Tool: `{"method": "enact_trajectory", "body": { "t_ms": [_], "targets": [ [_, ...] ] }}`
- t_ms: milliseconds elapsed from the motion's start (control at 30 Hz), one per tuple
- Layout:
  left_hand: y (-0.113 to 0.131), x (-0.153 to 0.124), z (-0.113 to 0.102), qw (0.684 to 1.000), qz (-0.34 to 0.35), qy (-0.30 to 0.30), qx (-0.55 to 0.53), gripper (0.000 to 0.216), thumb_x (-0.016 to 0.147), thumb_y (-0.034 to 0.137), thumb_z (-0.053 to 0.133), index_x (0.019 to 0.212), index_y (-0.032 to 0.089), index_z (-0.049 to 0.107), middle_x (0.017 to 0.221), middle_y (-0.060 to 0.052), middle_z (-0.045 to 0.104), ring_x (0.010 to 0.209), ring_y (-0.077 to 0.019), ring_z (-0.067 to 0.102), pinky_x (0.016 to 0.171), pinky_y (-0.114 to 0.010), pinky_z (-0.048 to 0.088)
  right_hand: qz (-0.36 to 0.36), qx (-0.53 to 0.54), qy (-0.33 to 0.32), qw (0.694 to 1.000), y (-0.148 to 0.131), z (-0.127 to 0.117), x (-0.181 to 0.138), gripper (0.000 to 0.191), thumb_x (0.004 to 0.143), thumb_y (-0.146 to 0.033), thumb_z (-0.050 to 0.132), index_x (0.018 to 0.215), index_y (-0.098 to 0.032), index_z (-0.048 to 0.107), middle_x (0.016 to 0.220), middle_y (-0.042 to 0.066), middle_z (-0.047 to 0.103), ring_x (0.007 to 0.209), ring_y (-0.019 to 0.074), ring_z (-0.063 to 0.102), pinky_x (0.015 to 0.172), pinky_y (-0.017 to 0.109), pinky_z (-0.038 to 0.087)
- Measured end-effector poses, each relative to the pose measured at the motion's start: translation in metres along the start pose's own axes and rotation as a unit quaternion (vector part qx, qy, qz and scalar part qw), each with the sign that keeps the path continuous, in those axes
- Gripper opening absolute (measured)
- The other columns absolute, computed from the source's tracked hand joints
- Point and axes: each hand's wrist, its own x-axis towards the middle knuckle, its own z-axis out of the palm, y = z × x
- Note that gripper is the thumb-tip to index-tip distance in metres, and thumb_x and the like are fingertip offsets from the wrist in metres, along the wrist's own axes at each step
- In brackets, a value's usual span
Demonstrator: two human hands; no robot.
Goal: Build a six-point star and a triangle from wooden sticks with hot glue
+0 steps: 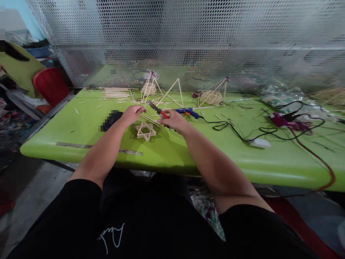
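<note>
My right hand (176,121) is closed round the red handles of a pair of cutters (155,107), whose dark jaws point up and to the left. The fingers of my left hand (134,113) are pinched together just left of the jaws; what they hold is too small to make out. A couple of thin wooden sticks (151,119) slant between the two hands, and I cannot tell whether either hand touches them. Just below, a six-pointed star (146,131) built of layered sticks lies on the green table (172,154).
A blue glue gun (188,112) lies right of the cutters, its black cord trailing right. Behind stand stick frames (212,97) and a pile of sticks (115,93). A dark object (111,120) and a metal strip (72,145) lie left. A perforated metal screen (188,36) closes the back.
</note>
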Motion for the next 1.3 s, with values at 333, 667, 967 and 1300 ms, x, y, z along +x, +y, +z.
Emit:
{"method": "enact_trajectory", "body": {
  "t_ms": [333, 667, 967, 1300],
  "targets": [
    [0.006, 0.008, 0.007, 0.996, 0.028, 0.022, 0.077, 0.037, 0.121, 0.052, 0.065, 0.116, 0.019, 0.081, 0.094, -0.003, 0.075, 0.083, -0.0208, 0.07, 0.083, -0.037, 0.058, 0.041, 0.06, -0.07, 0.995, -0.004, 0.001, -0.005, 0.04, 0.102, -0.046, 0.09, 0.083, -0.028, 0.06, 0.069, 0.001, 0.065, 0.061, 0.0187, 0.058, 0.06, 0.034, 0.052],
    [0.008, 0.017, 0.009, 0.992, 0.03, 0.008, 0.124, 0.038, 0.121, 0.053, 0.066, 0.115, 0.019, 0.08, 0.096, -0.002, 0.076, 0.085, -0.0208, 0.071, 0.092, -0.041, 0.061, 0.084, 0.065, -0.078, 0.991, -0.006, 0.004, 0.0, 0.047, 0.103, -0.037, 0.088, 0.075, -0.028, 0.052, 0.064, -0.001, 0.057, 0.055, 0.0165, 0.05, 0.055, 0.034, 0.042],
    [0.004, 0.021, 0.011, 0.992, 0.005, -0.013, 0.124, 0.038, 0.116, 0.05, 0.079, 0.136, 0.018, 0.078, 0.135, -0.011, 0.081, 0.119, -0.0268, 0.08, 0.106, -0.05, 0.07, 0.093, 0.054, -0.091, 0.99, -0.004, 0.005, 0.005, 0.052, 0.103, -0.051, 0.091, 0.08, -0.029, 0.05, 0.061, -0.002, 0.055, 0.055, 0.0163, 0.049, 0.05, 0.031, 0.039],
    [-0.002, 0.014, 0.009, 1.0, 0.015, -0.012, -0.006, 0.041, 0.121, 0.057, 0.067, 0.127, 0.018, 0.077, 0.101, -0.003, 0.077, 0.082, -0.018, 0.073, 0.083, -0.037, 0.065, 0.016, 0.002, -0.056, 0.998, 0.008, -0.002, 0.004, 0.045, 0.106, -0.057, 0.086, 0.09, -0.029, 0.054, 0.071, -0.001, 0.06, 0.064, 0.0184, 0.055, 0.06, 0.031, 0.048]
  ]
}}
